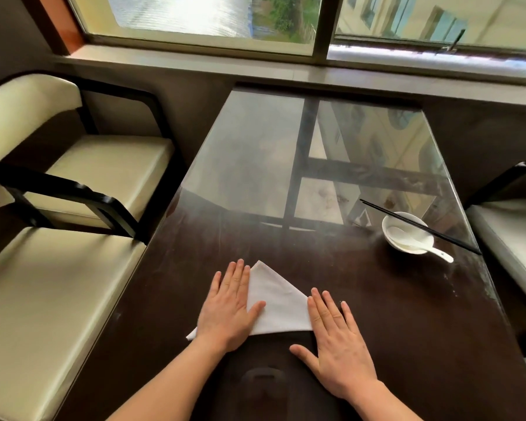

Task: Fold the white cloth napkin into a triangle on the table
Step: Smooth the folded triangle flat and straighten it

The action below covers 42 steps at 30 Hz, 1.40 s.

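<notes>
The white cloth napkin lies flat on the dark glass-topped table near its front edge, folded into a triangle with its point toward the window. My left hand rests flat on the napkin's left part, fingers spread, covering that side down to the lower left corner. My right hand lies flat on the table, fingertips touching the napkin's right corner. Neither hand grips anything.
A white bowl with a white spoon stands at the right, black chopsticks laid across it. Cream-cushioned chairs line the left side, another seat the right. A window sill runs behind the table.
</notes>
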Available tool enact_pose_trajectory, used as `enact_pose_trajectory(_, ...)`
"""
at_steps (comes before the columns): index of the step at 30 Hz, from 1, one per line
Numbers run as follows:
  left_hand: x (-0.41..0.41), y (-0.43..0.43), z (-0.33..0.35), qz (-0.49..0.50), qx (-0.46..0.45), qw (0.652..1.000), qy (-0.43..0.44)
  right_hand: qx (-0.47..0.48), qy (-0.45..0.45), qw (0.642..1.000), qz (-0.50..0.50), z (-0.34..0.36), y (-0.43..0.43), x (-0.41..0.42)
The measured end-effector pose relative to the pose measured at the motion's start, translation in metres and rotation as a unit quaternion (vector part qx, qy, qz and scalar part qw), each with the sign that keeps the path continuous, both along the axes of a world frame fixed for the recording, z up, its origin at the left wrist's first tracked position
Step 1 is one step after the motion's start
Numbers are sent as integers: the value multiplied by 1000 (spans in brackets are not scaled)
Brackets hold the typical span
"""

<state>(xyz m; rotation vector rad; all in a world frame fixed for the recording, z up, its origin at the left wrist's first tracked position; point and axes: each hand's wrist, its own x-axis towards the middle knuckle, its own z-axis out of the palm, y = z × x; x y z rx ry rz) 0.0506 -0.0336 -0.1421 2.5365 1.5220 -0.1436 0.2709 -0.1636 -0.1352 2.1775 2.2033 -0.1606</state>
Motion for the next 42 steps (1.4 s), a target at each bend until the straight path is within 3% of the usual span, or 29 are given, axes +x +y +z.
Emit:
enact_pose_trajectory(6,-65,-18,4,38,-4,998,46,-21,6,1000,-7,5,0,-1)
enact_pose_trajectory(9,-70,-30,11,58,-5,998,29,-19,9,1000,-12,5,-1,0)
enact_pose_trajectory(14,-77,-70,10,-24,11,1000,1,-42,16,999,-15,6,0,0)
enact_pose_trajectory(19,-81,-76,11,-5,18,1000,18,-19,0,1000,-23,24,6,-15)
enact_pose_trajectory(22,-80,-76,12,-14,19,1000,17,14,47,994,95,33,29,-55)
enact_pose_trajectory(25,-81,-78,12,-19,24,999,15,-31,51,968,243,30,61,-96)
enact_pose_trajectory(27,-81,-78,11,-17,19,1000,10,-75,34,960,266,24,77,-102)
enact_pose_trajectory(37,-81,-77,8,-9,16,1000,8,-58,5,989,134,4,120,-64)
enact_pose_trajectory(42,-81,-77,10,-9,16,1000,5,-64,1,991,117,12,119,-63)
